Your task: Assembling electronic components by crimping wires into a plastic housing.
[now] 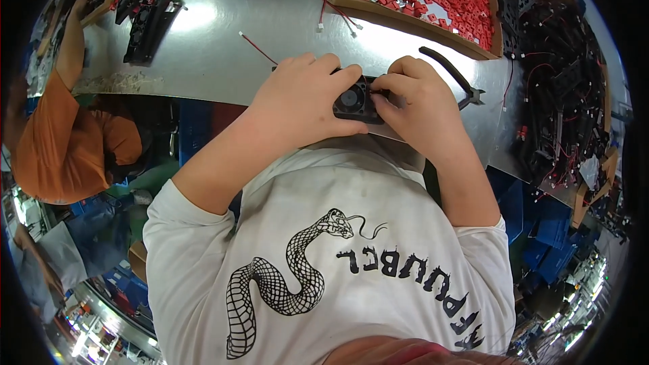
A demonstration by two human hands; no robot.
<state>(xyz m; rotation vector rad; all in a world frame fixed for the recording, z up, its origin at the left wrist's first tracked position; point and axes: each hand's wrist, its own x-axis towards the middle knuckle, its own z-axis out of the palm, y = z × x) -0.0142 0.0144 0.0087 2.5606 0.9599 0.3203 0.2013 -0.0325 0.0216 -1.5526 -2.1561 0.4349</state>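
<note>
With clock directions taken from the fan, one black case (370, 115) with one fan (349, 100) set in it is held at the table's near edge. It is grasped from the left by the left hand (304, 98), thumb along the near side and fingers over the far side. At 3 o'clock the right hand (422, 98) is bent in, its thumb and forefinger at the fan's edge; whether something small is pinched there cannot be told. For careful work, the case should be braced firmly, pressure put on the frame rather than the blades, and the fingertips used lightly. One red wire (257, 47) lies at 10 o'clock; its near end is hidden. One pair of cutters (449, 71) is seen between 2 and 3. Beyond, at 12 o'clock, three white plugs (321, 28) can be counted. At 1 o'clock stands one cardboard tray (412, 27) of red pieces (446, 3), too many to count, as are the dark parts (564, 105) heaped at 3. One black frame (145, 30) is set farther off at 10.
</note>
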